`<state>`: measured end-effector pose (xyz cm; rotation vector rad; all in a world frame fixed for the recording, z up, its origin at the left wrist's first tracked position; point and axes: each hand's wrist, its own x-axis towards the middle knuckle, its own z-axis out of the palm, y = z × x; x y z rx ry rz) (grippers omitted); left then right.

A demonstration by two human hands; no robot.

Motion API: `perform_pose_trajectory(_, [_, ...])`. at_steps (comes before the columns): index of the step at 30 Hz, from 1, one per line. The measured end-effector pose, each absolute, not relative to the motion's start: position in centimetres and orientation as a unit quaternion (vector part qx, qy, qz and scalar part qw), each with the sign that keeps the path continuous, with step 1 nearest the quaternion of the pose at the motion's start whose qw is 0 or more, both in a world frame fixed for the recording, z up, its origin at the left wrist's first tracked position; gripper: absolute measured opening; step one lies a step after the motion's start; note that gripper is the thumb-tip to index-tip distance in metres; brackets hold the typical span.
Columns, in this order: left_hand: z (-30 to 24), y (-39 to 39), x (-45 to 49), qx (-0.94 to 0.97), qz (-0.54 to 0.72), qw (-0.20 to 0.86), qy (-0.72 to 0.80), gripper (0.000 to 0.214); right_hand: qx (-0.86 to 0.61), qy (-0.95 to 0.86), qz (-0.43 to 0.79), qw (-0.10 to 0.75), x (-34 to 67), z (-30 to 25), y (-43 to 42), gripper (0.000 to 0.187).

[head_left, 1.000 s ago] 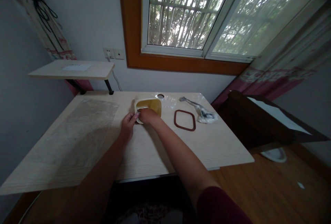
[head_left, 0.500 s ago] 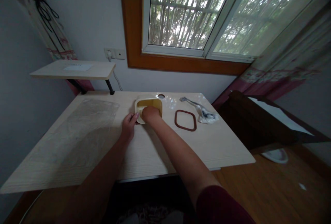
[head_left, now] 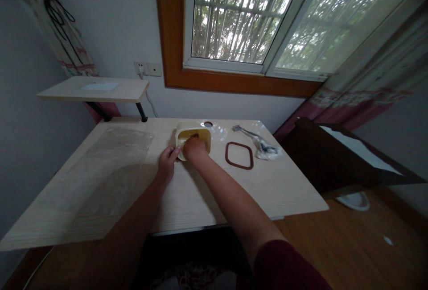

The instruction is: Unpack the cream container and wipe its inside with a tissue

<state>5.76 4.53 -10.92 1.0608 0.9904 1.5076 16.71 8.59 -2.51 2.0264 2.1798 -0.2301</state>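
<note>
A cream-white rectangular box [head_left: 179, 132] with rounded corners and a yellowish inside stands near the back middle of the desk. My left hand [head_left: 166, 163] grips its near left side, thumb at the rim. Reaching down into the box, my right hand [head_left: 195, 149] is curled like a fist, its fingertips largely hidden. A small brownish bit shows just beyond its knuckles; what it is, I cannot make out. Right of the box lies a reddish-brown rounded frame [head_left: 239, 168], flat and untouched.
A plastic-wrapped item [head_left: 265, 149] with a long thin end lies at the desk's back right. Clear plastic sheeting [head_left: 110, 169] covers much of the left side. A raised shelf [head_left: 67, 89] stands at the back left, and a cable hole [head_left: 208, 124] is behind the box.
The box has shifted and tilted slightly, so more of its inside shows past my right hand. My left hand keeps its hold on the side.
</note>
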Motion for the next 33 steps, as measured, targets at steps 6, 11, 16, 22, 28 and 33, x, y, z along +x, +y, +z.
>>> perform_pose_trajectory(6, [-10.9,4.7,5.8,0.433,0.625,0.506,0.407,0.043,0.669,0.735,-0.080,0.075,17.0,-2.5,8.6,0.040])
perform_pose_trajectory(11, [-10.4,4.5,5.7,0.422,0.626,0.517,0.404,0.041,0.643,0.756,-0.086,0.085,17.1,-2.8,9.1,0.039])
perform_pose_trajectory(16, [-10.0,4.4,5.6,0.398,0.629,0.541,0.391,0.041,0.621,0.775,-0.083,0.083,17.3,-3.0,9.5,0.039])
perform_pose_trajectory(22, [-10.1,4.7,5.6,0.377,0.639,0.563,0.364,0.039,0.578,0.808,-0.091,0.063,17.6,-3.2,9.6,0.039])
perform_pose_trajectory(28, [-10.4,4.9,5.2,0.381,0.639,0.567,0.354,0.035,0.548,0.828,-0.108,0.043,17.7,-3.7,9.6,0.042])
perform_pose_trajectory(33, [-10.4,4.9,5.1,0.383,0.640,0.566,0.351,0.035,0.545,0.830,-0.119,0.024,17.9,-4.0,9.3,0.042])
